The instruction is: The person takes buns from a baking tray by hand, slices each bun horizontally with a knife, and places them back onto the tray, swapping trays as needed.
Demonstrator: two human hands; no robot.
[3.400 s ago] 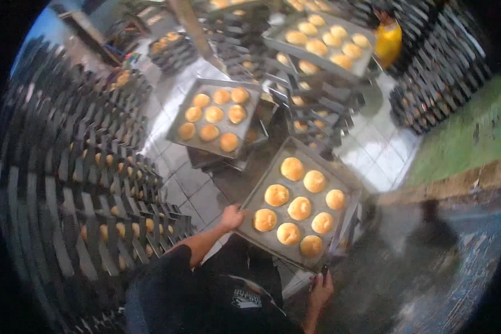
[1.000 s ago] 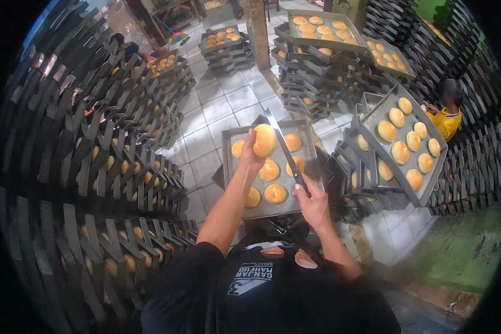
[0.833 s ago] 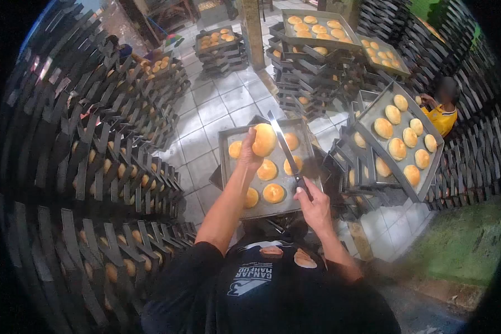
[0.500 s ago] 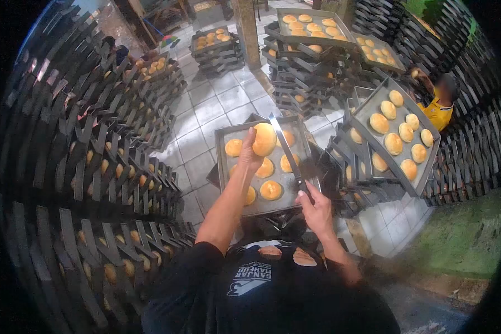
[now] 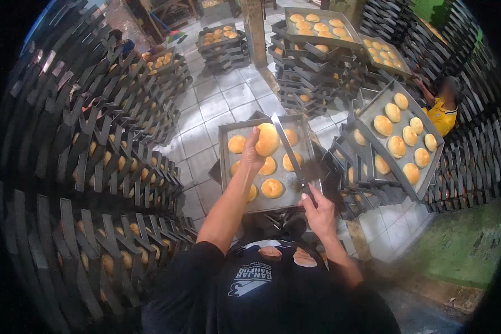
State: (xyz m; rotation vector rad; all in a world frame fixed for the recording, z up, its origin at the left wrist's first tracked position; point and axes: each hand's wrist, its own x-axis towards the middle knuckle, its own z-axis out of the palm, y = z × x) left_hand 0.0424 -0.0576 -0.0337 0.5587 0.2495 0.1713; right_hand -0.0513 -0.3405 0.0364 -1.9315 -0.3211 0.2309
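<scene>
My left hand [image 5: 253,150] holds a round golden bun [image 5: 268,140] above a metal baking tray [image 5: 224,161], with the thumb along its side. In my right hand [image 5: 319,212] is the dark handle of a long knife [image 5: 286,143]. Its blade points up and away, and the tip reaches close beside the held bun. Several more buns, one of them a browned bun [image 5: 271,188], lie in the tray below. My forearms hide part of the tray's left side.
To the right, another tray of buns [image 5: 404,164] sits tilted on a stack. Tall stacks of dark trays [image 5: 89,150] line the left. A person in a yellow shirt [image 5: 443,116] is at the far right. Behind stand a post [image 5: 254,33] and further bun trays [image 5: 321,40].
The view has shifted slightly, so the surroundings sit a little further right. My hands keep the bun and the knife in nearly the same pose. The person in yellow has lowered an arm.
</scene>
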